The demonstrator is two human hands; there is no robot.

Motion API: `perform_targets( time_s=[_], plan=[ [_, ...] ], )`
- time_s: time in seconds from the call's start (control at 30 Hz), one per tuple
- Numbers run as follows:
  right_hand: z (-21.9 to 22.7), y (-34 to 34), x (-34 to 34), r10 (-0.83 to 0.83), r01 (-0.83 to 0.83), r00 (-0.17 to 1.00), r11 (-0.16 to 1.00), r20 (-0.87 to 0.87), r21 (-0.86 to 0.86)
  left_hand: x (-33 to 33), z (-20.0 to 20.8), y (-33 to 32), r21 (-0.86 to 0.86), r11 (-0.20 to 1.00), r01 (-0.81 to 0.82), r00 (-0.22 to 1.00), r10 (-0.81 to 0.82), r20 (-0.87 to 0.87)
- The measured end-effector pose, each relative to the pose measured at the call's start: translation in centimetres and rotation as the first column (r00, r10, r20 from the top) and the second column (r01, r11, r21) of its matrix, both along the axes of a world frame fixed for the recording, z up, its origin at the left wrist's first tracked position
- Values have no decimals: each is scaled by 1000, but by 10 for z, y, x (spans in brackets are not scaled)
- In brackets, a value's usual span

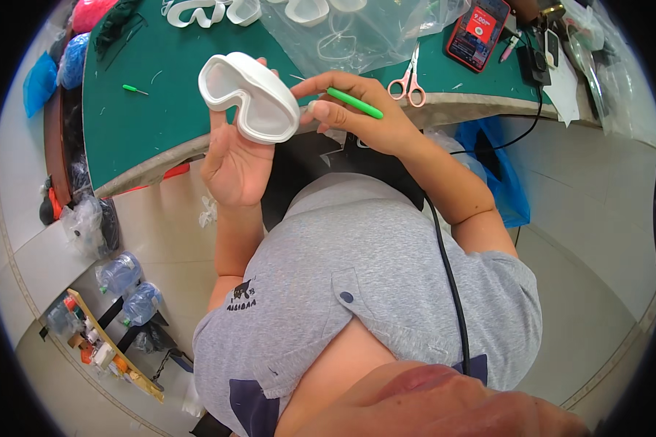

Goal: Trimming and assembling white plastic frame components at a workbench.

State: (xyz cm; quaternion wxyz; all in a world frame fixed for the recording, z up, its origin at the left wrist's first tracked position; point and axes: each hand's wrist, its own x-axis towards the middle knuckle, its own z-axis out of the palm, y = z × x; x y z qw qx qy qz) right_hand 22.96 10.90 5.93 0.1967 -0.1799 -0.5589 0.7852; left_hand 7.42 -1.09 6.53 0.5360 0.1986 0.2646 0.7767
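My left hand (pixel 239 164) holds up a white goggle frame (pixel 268 109) above the near edge of the table, its fingers behind the frame and its thumb along the lower left. The frame is tilted, with the nose notch facing down and left. In my right hand (pixel 383 132), just right of the frame, lies a slim tool with a bright green handle (pixel 355 103). A thin metal tip (pixel 297 77) shows past the index finger, close to the frame's upper right side. The right fingertips are at the frame's right rim; I cannot tell whether they touch it.
Pink-handled scissors (pixel 408 89) and a red-cased phone (pixel 479 33) lie on the green tabletop (pixel 146 131). More white goggle frames (pixel 197 13) and a clear plastic bag (pixel 335 45) are at the back. Another small green-handled tool (pixel 130 88) lies left. A black cable (pixel 444 255) crosses my shirt.
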Motion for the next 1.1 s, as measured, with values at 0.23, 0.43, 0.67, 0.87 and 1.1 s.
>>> perform_targets(
  time_s=[0.23, 0.43, 0.67, 0.87, 1.1],
  plan=[
    [-12, 1, 2, -39, 41, 999, 995, 24, -94, 11, 6, -3, 35, 999, 41, 999, -39, -33],
    [-18, 5, 6, 16, -18, 1000, 975, -14, -223, 2, 1, -13, 102, 992, 77, 993, -85, 82],
    [-22, 7, 9, 32, -51, 998, 917, -56, -394, -5, -5, -17, 88, 993, 73, 993, -81, 90],
    [-29, 5, 9, 13, -33, 998, 917, -54, -397, -5, -9, -15, 155, 983, 97, 989, -113, 99],
    [-28, 5, 10, 20, -46, 997, 918, -68, -395, -6, -13, -16, 205, 972, 111, 987, -132, 93]
  ],
)
